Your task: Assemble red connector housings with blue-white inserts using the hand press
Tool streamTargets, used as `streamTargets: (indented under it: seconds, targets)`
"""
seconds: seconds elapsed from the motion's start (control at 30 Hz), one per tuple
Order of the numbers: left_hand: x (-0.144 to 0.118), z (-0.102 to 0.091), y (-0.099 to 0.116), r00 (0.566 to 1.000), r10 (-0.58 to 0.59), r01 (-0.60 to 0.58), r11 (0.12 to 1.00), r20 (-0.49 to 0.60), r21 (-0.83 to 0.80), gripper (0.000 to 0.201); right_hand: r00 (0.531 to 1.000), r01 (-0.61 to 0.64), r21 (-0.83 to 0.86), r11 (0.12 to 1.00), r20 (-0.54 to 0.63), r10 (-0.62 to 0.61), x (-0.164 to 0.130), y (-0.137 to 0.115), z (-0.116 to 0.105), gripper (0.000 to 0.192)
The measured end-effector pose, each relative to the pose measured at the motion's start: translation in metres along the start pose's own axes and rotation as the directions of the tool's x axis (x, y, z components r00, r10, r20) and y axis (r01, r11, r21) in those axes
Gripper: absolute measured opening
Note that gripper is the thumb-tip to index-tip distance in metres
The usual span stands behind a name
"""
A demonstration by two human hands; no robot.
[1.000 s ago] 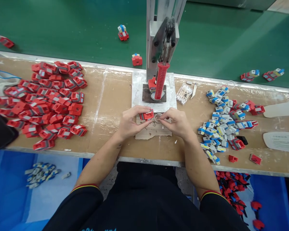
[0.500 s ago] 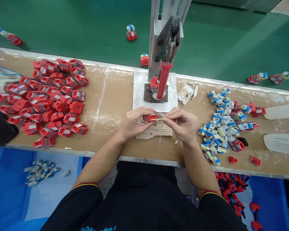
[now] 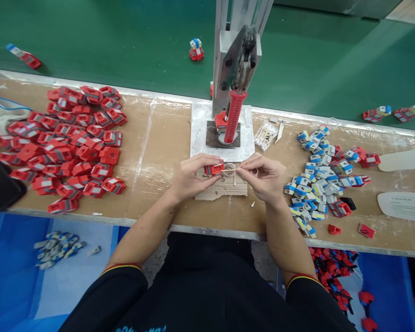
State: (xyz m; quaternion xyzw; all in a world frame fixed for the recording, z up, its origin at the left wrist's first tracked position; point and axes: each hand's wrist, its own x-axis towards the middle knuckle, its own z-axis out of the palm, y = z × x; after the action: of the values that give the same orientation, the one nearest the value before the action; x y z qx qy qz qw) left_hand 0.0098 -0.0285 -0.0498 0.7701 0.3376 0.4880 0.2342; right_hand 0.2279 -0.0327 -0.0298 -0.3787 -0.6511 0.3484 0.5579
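My left hand (image 3: 192,177) grips a small red plastic part (image 3: 213,170) between thumb and fingers. Pinched in my right hand (image 3: 264,176) is a thin cotton swab (image 3: 229,170), its tip at the right side of the red part. Beneath the swab sits a small round clear dish (image 3: 229,166) on a torn piece of cardboard (image 3: 222,188). A second swab (image 3: 234,179) leans by the dish. Just beyond my hands stands a hand press with a red handle (image 3: 234,117) on a metal base plate (image 3: 198,133).
Many red parts (image 3: 72,143) are heaped at the left. White, blue and yellow parts (image 3: 314,180) lie piled at the right. A bag of cotton swabs (image 3: 265,135) rests beside the press. Behind runs a green conveyor belt (image 3: 141,55) carrying assembled pieces. Blue bins (image 3: 383,286) stand below the table.
My right hand has shifted slightly right with the swab, away from the red part. The pieces on the green belt have moved to the right. My left hand stays nearly still.
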Motion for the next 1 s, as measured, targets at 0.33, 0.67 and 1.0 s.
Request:
streamTargets:
  seconds: [0.33, 0.67, 1.0]
  targets:
    - [0.001, -0.001, -0.002, 0.999, 0.011, -0.011, 1.0, -0.039, 0.004, 0.026, 0.998, 0.049, -0.138, 0.989, 0.054, -0.042, 0.005, 0.002, -0.026, 0.014]
    - [-0.005, -0.005, -0.015, 0.988, -0.124, 0.122, 0.992, -0.091, -0.029, 0.03, 0.996, 0.003, -0.408, 0.913, -0.078, -0.039, 0.015, 0.016, -0.082, 0.019]
    - [-0.008, 0.003, -0.019, 0.944, -0.219, 0.155, 0.954, -0.247, -0.256, 0.036, 0.901, -0.179, -0.959, 0.218, -0.071, 0.429, 0.076, 0.055, -0.185, 0.033]
